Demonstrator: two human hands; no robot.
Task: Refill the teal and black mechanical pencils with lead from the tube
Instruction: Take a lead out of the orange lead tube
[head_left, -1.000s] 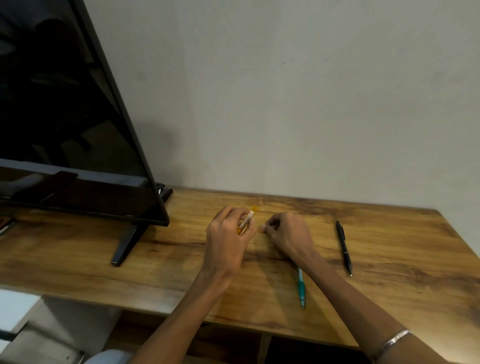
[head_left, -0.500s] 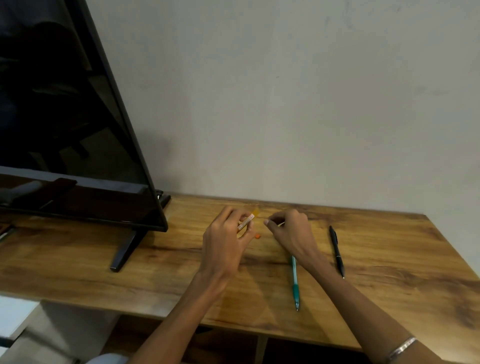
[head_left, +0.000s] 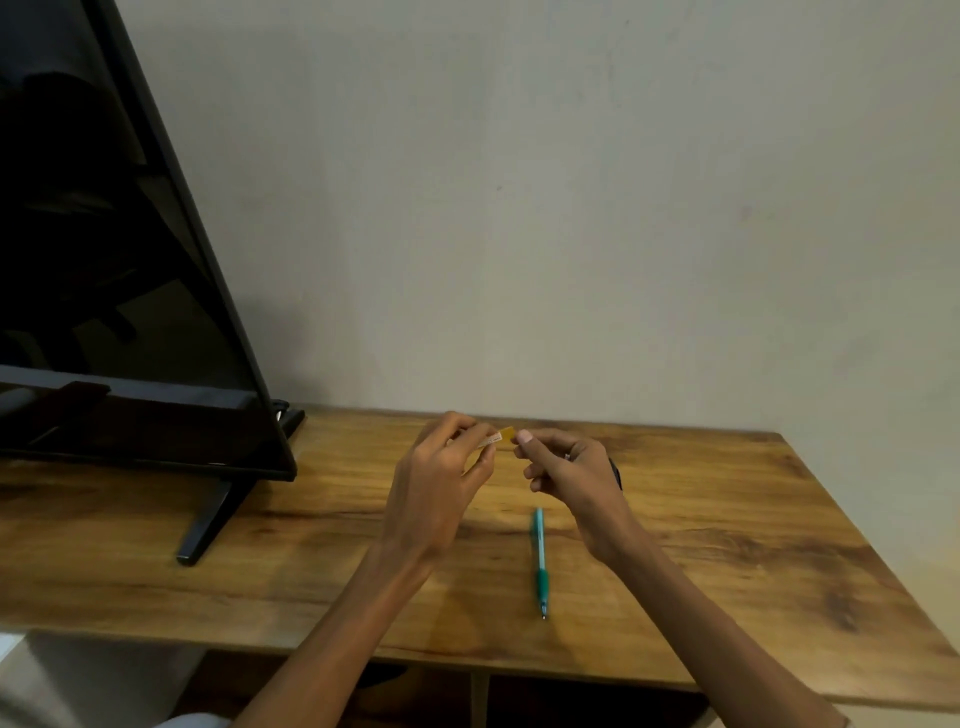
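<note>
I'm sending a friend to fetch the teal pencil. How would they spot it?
Find the wooden desk right of the black monitor. The teal mechanical pencil lies flat near its front edge, between the person's forearms, tip toward them. It is the only pencil in the open, with a dark green grip.

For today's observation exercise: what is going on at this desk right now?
A person holds a small orange-tipped lead tube in the left hand, raised above the wooden desk. The right hand pinches at the tube's tip. The teal mechanical pencil lies untouched on the desk; the black mechanical pencil is mostly hidden behind the right hand.
</note>
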